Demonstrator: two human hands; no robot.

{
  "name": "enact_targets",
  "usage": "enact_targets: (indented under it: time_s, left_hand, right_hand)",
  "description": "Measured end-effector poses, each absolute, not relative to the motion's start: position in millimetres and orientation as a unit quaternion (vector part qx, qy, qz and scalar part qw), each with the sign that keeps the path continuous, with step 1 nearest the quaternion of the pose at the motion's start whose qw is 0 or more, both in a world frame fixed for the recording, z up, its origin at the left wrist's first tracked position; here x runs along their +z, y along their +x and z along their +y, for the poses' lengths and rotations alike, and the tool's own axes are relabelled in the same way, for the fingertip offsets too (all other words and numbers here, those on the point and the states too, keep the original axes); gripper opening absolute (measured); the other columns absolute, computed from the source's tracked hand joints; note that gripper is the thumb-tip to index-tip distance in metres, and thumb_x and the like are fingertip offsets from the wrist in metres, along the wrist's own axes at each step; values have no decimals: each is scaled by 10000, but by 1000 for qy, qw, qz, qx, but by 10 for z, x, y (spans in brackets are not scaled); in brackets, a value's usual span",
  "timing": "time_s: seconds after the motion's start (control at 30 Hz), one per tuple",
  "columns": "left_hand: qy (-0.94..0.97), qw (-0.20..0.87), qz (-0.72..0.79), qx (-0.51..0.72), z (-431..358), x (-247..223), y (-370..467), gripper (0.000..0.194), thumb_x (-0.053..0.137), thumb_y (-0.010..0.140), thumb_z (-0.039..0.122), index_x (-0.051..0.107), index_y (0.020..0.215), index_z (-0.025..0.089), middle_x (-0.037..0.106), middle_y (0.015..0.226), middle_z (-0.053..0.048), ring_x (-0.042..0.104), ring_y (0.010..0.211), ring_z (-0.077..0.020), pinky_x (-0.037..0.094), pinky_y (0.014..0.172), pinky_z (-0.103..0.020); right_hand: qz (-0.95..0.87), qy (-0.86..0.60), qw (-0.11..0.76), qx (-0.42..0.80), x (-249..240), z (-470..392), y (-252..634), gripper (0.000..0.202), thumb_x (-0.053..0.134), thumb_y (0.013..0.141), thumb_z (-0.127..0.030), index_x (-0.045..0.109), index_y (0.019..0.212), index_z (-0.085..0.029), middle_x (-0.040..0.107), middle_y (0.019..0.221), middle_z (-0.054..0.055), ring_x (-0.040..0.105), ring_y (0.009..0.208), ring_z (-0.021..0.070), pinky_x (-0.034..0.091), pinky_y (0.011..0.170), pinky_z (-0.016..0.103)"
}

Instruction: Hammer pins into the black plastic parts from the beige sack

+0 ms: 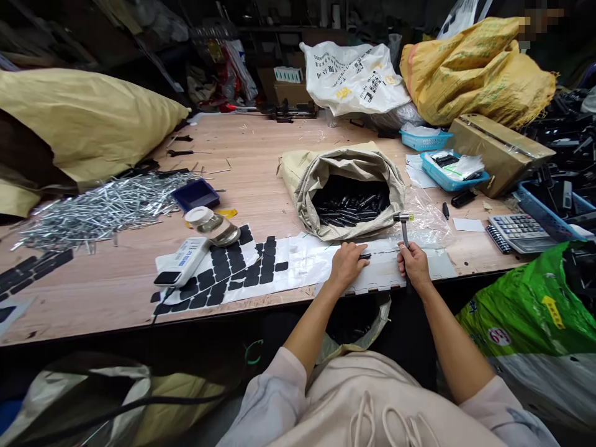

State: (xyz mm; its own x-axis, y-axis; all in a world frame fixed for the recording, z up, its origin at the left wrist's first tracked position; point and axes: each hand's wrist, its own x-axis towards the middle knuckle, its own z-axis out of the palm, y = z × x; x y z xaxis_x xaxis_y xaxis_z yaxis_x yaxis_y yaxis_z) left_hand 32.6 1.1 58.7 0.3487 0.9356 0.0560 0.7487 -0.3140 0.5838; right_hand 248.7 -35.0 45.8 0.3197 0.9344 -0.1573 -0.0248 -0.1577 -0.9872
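Observation:
My right hand (413, 266) is wrapped round the handle of a small hammer (404, 225), whose head stands up above the fist. On the white board (379, 276) at the table's front edge, my left hand (347, 266) pinches a small black part (365, 256); most of it is hidden by the fingers. Just behind both hands, a beige cloth sack (302, 186) lies with its mouth towards me. Many black parts (351, 205) of a slim shape fill its opening.
Metal pins (107, 208) lie heaped at left, beside a dark blue tray (195, 194). A lidded jar (214, 226), a white device (184, 264) and black pads (221, 264) sit nearer. Blue baskets (454, 180), a calculator (521, 233) and a green sack (526, 310) are at right.

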Motion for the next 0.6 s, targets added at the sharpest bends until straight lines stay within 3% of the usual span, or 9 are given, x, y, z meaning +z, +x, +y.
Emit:
enact_targets:
  time_s: [0.17, 0.33, 0.4, 0.5, 0.6]
  left_hand:
    - [769, 222, 536, 268, -112, 386, 230, 567, 854, 802, 331, 683, 1336, 240, 658, 1080, -65, 558, 1060, -259, 462, 988, -387]
    - [726, 231, 576, 297, -143, 299, 76, 215, 793, 851, 255, 780, 1061, 211, 674, 992, -67, 557, 1056, -259, 453, 990, -390]
    - [725, 243, 572, 297, -132, 274, 60, 174, 785, 855, 239, 789, 1027, 215, 680, 972, -62, 561, 1036, -250, 455, 979, -385]
    - [731, 244, 566, 294, -107, 242, 73, 182, 787, 855, 252, 794, 1036, 233, 674, 965, -52, 558, 1015, -244, 453, 949, -386]
    - [732, 237, 568, 292, -95, 224, 92, 173, 776, 869, 261, 798, 1039, 242, 662, 962, -49, 550, 1005, -238, 443, 929, -382]
  right_hand:
    - [-373, -608, 540, 448, 469, -342, 2499, 425, 706, 809, -580, 618, 995, -208, 548, 602, -70, 451, 376, 90, 333, 287, 194]
    - [-376, -608, 549, 433, 546, -492, 2431, 443, 621, 868, -569, 648, 1116, -203, 552, 649, -57, 431, 380, 92, 325, 303, 211]
    - [-420, -625, 518, 405, 591, -640, 2367, 422, 590, 902, -549, 673, 1134, -207, 580, 677, -36, 447, 403, 103, 359, 337, 230]
    - [-547, -643, 429, 320, 640, -891, 2257, 380, 546, 950, -485, 725, 1132, -203, 667, 731, 17, 612, 582, 173, 525, 546, 280]
    - [-632, -645, 351, 246, 627, -1080, 2169, 381, 502, 978, -418, 738, 1184, -202, 766, 879, 68, 725, 840, 248, 576, 805, 344]
